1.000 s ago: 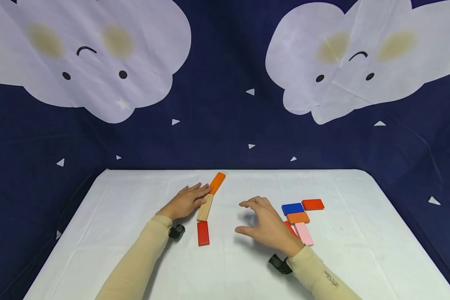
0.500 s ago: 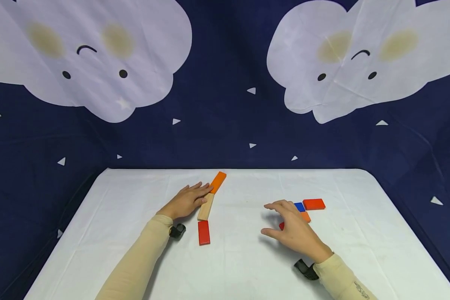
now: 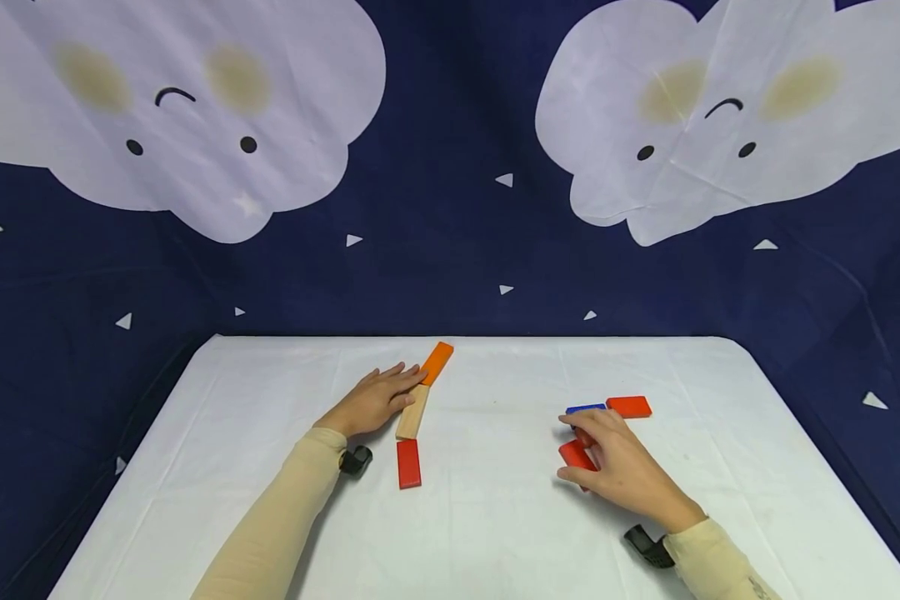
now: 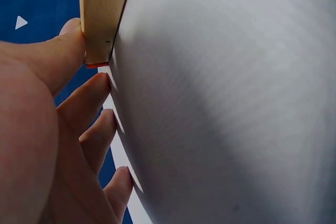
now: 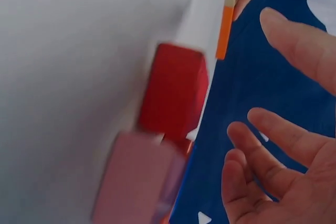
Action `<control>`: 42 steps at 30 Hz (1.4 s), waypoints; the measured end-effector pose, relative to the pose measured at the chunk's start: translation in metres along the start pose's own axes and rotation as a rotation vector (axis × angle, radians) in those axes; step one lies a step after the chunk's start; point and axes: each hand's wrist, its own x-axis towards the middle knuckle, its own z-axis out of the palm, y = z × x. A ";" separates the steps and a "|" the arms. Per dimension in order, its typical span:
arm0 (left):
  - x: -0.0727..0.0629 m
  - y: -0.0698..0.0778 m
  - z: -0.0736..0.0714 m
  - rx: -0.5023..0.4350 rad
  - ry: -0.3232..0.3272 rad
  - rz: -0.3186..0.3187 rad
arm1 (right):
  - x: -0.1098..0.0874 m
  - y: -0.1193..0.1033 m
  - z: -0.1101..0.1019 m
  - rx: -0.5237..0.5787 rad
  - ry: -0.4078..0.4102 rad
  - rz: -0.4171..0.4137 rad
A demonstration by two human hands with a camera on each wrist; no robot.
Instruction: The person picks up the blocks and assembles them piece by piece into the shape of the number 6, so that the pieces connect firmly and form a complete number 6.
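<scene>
My left hand (image 3: 371, 404) lies flat with its fingers spread beside a row of blocks. Its thumb touches the side of a plain wooden block (image 3: 413, 413), and its fingertips reach the near end of an orange block (image 3: 438, 363). Below these, a red block (image 3: 408, 464) ends the row. My right hand (image 3: 630, 471) hovers over a group of blocks, thumb and fingers apart, holding nothing. A red block (image 3: 575, 454) shows between its thumb and index finger. The pink block (image 5: 134, 177) appears in the right wrist view but is hidden by the hand in the head view.
Past the right fingertips lie a blue block (image 3: 588, 408) and another red block (image 3: 629, 407). All rest on a white-covered table (image 3: 487, 533). A dark blue cloth (image 3: 450, 275) with clouds hangs behind the far edge.
My right hand has moved right, from beside the block group to over it, covering the pink and orange blocks there. The left hand has stayed in place.
</scene>
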 end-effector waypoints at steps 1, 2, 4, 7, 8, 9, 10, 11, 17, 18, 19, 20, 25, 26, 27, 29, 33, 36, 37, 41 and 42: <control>0.000 0.000 0.000 0.001 0.001 0.000 | -0.001 0.002 -0.001 -0.002 -0.005 -0.003; 0.000 -0.001 0.000 0.003 0.000 0.001 | -0.002 0.004 -0.002 -0.005 -0.013 -0.004; 0.000 -0.001 0.000 0.004 0.001 0.001 | -0.004 0.008 -0.003 -0.012 -0.028 -0.009; 0.001 -0.001 0.000 0.008 0.000 0.002 | -0.006 0.012 -0.005 -0.026 -0.050 -0.029; 0.001 -0.001 0.000 0.008 -0.001 0.001 | -0.007 0.013 -0.005 -0.033 -0.058 -0.035; 0.001 -0.001 0.000 0.010 0.000 0.000 | -0.007 0.014 -0.005 -0.039 -0.065 -0.045; 0.001 -0.001 0.000 0.010 -0.001 -0.001 | -0.008 0.015 -0.005 -0.043 -0.072 -0.050; 0.001 -0.001 0.000 0.011 -0.002 -0.002 | -0.008 0.015 -0.005 -0.050 -0.081 -0.056; 0.001 -0.001 0.000 0.019 -0.004 -0.003 | -0.008 0.018 -0.007 -0.087 -0.134 -0.071; 0.001 0.000 0.000 0.017 -0.004 -0.003 | -0.008 0.019 -0.007 -0.093 -0.140 -0.072; 0.001 0.000 0.000 0.015 -0.004 -0.004 | -0.007 0.019 -0.007 -0.098 -0.145 -0.073; 0.001 0.000 0.000 0.013 -0.003 -0.004 | -0.007 0.019 -0.007 -0.103 -0.149 -0.076; 0.002 -0.002 0.001 0.016 0.003 -0.002 | -0.005 0.020 -0.007 -0.108 -0.160 -0.095; 0.002 -0.002 0.002 0.019 0.004 -0.001 | -0.005 0.020 -0.007 -0.107 -0.161 -0.097; 0.002 -0.003 0.002 0.020 0.005 0.000 | -0.004 0.020 -0.007 -0.107 -0.163 -0.097; 0.003 -0.003 0.002 0.021 0.000 -0.003 | -0.004 0.019 -0.007 -0.101 -0.167 -0.095; 0.002 -0.002 0.001 0.015 -0.007 -0.009 | -0.003 0.017 -0.007 -0.089 -0.168 -0.100; 0.002 -0.002 0.001 0.014 -0.010 -0.016 | -0.003 0.014 -0.006 -0.082 -0.157 -0.125; 0.002 -0.002 0.001 0.016 -0.011 -0.016 | -0.003 0.013 -0.006 -0.080 -0.154 -0.135; 0.002 -0.002 0.001 0.015 -0.015 -0.019 | -0.001 0.008 -0.004 -0.075 -0.140 -0.177; 0.002 -0.002 0.001 0.014 -0.014 -0.018 | 0.000 0.006 -0.003 -0.075 -0.140 -0.180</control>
